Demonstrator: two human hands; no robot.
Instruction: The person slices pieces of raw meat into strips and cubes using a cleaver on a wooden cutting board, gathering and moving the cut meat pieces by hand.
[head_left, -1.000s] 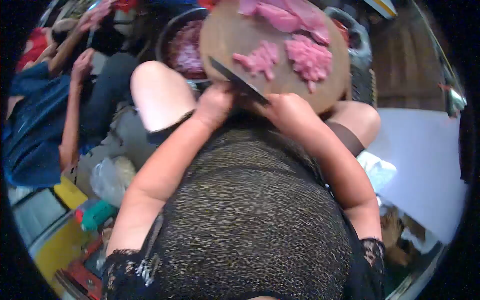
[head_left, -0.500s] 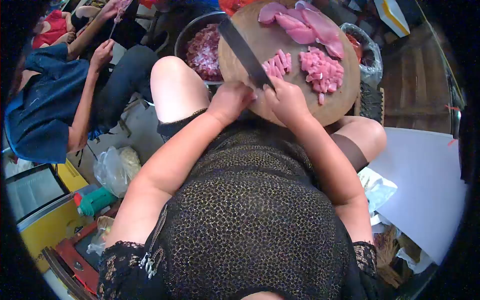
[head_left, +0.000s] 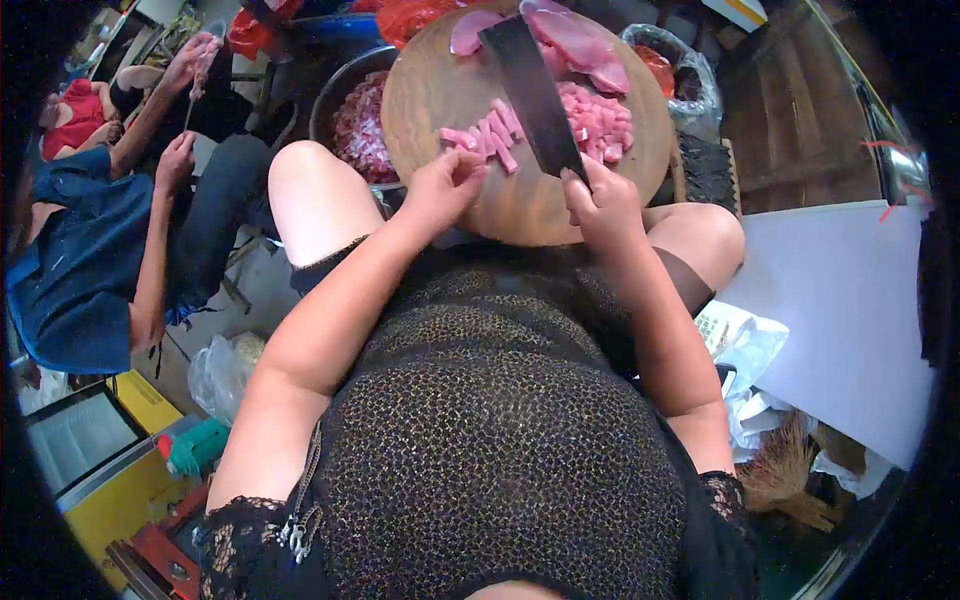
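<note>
My right hand point(head_left: 605, 205) is closed around the handle of a cleaver point(head_left: 530, 90). Its wide dark blade is raised over a round wooden chopping board point(head_left: 425, 80) and hides some meat behind it. At the board's near left edge is my left hand point(head_left: 445, 188), its fingers loosely bent and thumb slightly apart, close below several pink meat strips point(head_left: 490, 135). I see nothing held in it. Right of the blade lies a heap of diced meat point(head_left: 605, 125). Larger meat slices point(head_left: 570, 50) rest at the board's far side.
A metal bowl point(head_left: 318, 125) of chopped meat point(head_left: 362, 120) stands left of the board. To the right is a bag-lined container point(head_left: 690, 70). Another person point(head_left: 85, 260) sits at the left, holding a thin tool and a piece of meat. A straw broom point(head_left: 785, 465) lies lower right.
The cleaver has moved right across the board, from beside the strips to before the dice. My left hand has come to the strips, now more spread out. The view has shifted too.
</note>
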